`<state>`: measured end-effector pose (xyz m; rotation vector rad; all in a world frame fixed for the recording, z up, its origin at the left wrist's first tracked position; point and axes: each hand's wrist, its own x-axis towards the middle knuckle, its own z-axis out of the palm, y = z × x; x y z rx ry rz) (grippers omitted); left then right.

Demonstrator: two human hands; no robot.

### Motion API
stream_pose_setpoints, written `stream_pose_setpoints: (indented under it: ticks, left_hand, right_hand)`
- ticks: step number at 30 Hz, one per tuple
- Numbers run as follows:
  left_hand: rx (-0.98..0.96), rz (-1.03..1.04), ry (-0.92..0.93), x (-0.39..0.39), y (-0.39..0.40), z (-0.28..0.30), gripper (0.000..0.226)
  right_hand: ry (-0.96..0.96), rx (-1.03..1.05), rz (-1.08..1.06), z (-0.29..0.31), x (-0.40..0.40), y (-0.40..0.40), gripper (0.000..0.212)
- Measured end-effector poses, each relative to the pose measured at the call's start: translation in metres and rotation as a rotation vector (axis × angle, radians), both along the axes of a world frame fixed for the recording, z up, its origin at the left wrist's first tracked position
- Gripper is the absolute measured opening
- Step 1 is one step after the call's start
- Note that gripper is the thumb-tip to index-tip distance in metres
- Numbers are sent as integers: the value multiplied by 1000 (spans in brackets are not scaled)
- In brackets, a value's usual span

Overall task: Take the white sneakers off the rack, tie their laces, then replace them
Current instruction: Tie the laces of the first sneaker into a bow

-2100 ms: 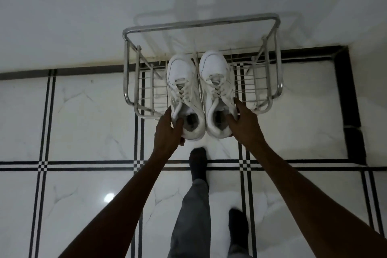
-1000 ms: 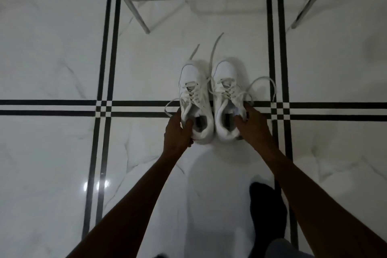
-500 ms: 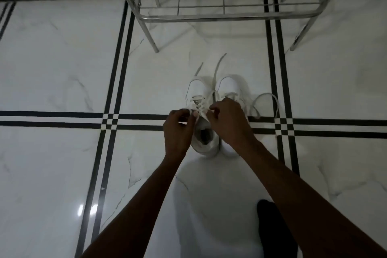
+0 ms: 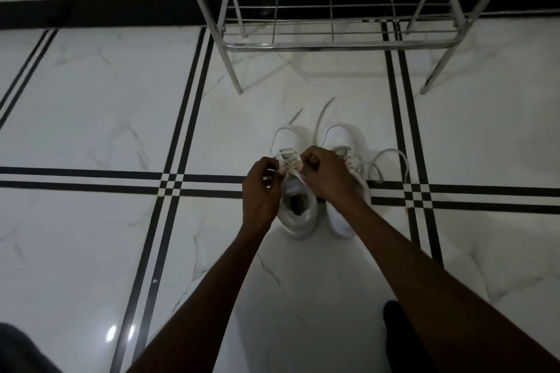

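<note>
Two white sneakers [image 4: 298,215] are set side by side on the floor [image 4: 91,118], at 6 o'clock from the rack [image 4: 333,45]. Laces [image 4: 289,165] of the left sneaker are pinched by left hand [image 4: 262,191] and right hand [image 4: 325,175].

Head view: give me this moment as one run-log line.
step: tying laces | left hand + right hand: pinching left sneaker laces | right sneaker: laces loose on floor | rack: no shoes visible
</note>
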<state>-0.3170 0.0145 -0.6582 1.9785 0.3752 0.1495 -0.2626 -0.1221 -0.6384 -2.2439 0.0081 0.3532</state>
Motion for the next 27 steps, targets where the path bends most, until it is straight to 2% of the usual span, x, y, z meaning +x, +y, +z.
stream_pose_setpoints:
  ticks: [6,12,15,20,23,27]
  left_hand:
    - [203,84,42,-7,9,-3,8]
    - [255,134,67,-14,7,4,17]
    - [167,131,86,-10,12,6,14]
    - [-212,21,227,-6,22,7,21]
    - [-342,-1,228,-8,26,10,28]
    - [-407,-63,114,-5,28,27,35]
  right_hand:
    - [-54,71,-99,-4,-17,16,7]
    - [2,208,-200,-7,-31,16,4]
    - [123,308,-181,-6,-27,16,8]
    - [411,541,-258,15,-16,15,20]
    - [373,628,-308,24,-15,10,21]
    - [180,629,-250,33,-11,9,18]
